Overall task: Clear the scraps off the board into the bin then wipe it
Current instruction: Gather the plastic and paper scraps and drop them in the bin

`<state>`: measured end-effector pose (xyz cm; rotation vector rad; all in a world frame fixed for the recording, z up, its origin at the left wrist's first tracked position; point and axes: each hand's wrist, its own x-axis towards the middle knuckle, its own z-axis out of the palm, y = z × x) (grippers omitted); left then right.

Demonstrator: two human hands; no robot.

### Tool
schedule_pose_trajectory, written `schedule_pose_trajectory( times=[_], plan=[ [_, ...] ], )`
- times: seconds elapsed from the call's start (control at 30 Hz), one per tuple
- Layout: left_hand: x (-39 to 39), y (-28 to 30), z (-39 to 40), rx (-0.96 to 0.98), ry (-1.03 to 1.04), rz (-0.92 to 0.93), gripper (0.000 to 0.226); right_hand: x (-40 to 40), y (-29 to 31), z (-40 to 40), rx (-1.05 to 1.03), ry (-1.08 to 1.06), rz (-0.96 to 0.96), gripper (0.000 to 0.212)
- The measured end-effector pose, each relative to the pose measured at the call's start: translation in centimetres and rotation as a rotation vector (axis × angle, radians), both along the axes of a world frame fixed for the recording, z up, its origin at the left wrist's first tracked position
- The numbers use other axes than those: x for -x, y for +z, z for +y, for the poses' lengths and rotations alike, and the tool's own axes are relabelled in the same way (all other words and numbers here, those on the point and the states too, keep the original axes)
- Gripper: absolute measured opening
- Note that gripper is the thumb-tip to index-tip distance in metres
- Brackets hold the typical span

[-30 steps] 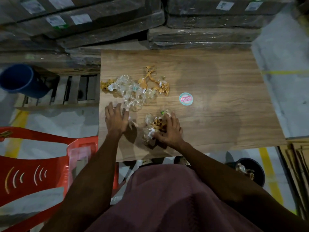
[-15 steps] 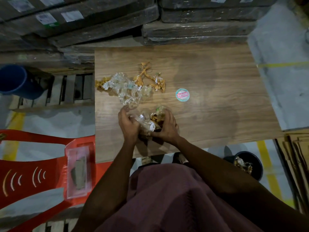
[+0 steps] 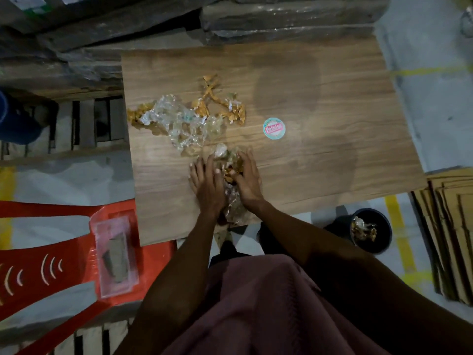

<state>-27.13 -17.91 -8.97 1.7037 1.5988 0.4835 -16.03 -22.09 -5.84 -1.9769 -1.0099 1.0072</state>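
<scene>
At far left, a blue bucket lies beside a wooden pallet. Below it, a red plastic chair carries a clear plastic case. The wood-grain board serves as the worktop and fills the centre of the view. On its left half lies a loose pile of scraps, clear crumpled film mixed with orange-brown shreds, just beyond the hands. Near the board's front edge, the left hand presses its fingers, nearly straight, against the left side of a gathered bundle of scraps; the right hand curls its fingers over the bundle's right side, so the grip of the two hands encloses the bundle between them. Film trails from the bundle toward the wrists. Right of the pile, a round teal-and-pink sticker lies flat on the board. On the floor at lower right, a black bin already holds some scraps. Flattened cardboard sheets are stacked at far right.
</scene>
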Motion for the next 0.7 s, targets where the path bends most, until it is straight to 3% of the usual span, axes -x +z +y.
schedule_pose_trajectory(
  times=[0.17, 0.3, 0.4, 0.53, 0.7],
  plan=[
    [0.2, -1.3, 1.1, -0.13, -0.123, -0.191, 0.059, 1.7, -2.8, -0.1, -0.099, -0.18, -0.147, 0.067],
    [-0.6, -2.0, 2.7, -0.085, -0.194, -0.252, 0.056, 2.1, -4.0, 1.0, -0.225, -0.307, -0.158, 0.053],
    [-1.1, -2.3, 2.9, -0.079, -0.133, -0.385, 0.054, 2.2, -4.6, 1.9, -0.399, -0.423, -0.143, 0.043],
    [-1.6, -1.7, 2.7, 0.025, 0.044, -0.604, 0.043, 2.3, -4.5, 3.1, -0.48, -0.507, 0.025, 0.03],
    [-3.8, 1.7, 3.8, 0.298, 0.25, -0.931, 0.054, 1.2, -0.9, 4.4, -0.462, -0.65, 0.313, 0.03]
  ],
)
